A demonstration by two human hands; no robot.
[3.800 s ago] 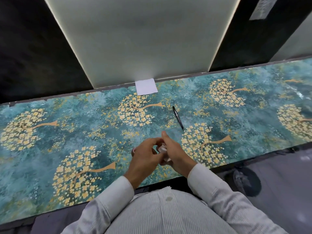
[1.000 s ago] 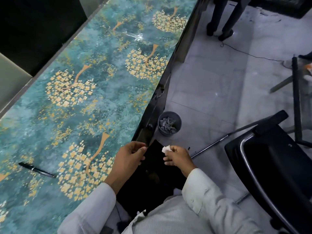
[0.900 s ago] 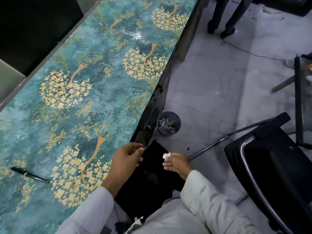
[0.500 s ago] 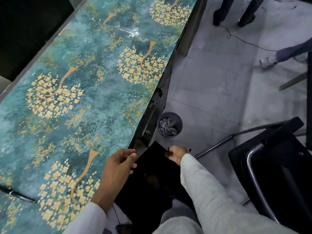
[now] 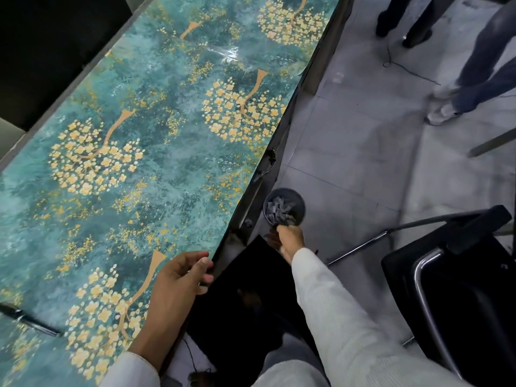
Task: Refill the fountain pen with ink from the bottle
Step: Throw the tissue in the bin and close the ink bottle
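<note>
Lying at the table's lower-left corner: black fountain pen (image 5: 29,321), long axis slanting from upper left to lower right (blurred, so nib end unclear). Left hand (image 5: 178,277) resting at the table (image 5: 156,141) edge, fingers loosely curled, holding nothing. Right hand (image 5: 289,238) reaching down over the waste bin (image 5: 300,203); fingers pointing away, grip impossible to tell. Teal floral tabletop, grey tiled floor (image 5: 349,141), black chair (image 5: 460,289).

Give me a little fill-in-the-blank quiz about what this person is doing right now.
1. The right hand reaches down toward the small round ____ on the floor.
2. The left hand rests at the table's ____.
3. The pen lies on the ____.
Missing words: bin; edge; table.
</note>
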